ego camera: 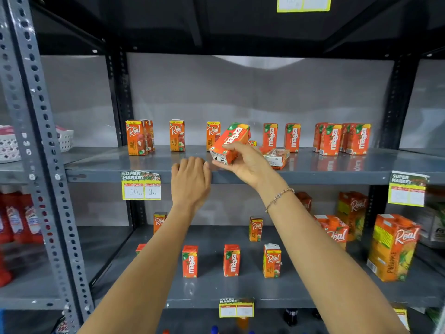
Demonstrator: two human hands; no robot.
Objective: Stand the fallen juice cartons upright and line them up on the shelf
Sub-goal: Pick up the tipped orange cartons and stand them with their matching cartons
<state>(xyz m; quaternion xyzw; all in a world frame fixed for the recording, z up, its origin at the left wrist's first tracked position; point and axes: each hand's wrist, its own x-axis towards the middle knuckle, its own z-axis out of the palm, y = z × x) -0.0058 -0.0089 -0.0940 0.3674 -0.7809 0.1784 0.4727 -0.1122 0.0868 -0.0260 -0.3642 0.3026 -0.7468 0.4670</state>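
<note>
On the grey metal upper shelf (337, 165), three upright orange Real juice cartons (177, 135) stand left, and upright red Maaza cartons (331, 139) stand right. Between them the right hand (243, 162) holds a tilted red Maaza carton (231, 142) above the shelf; a fallen carton (277, 158) lies just right of it. The left hand (190, 182) rests at the shelf's front edge.

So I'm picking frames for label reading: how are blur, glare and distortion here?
Head view: the wide lens bows the grey upright at the left; the edges smear, so the right price tag is unreadable; the shelf shows soft reflections; the Maaza carton in the right hand is slightly motion-blurred.
</note>
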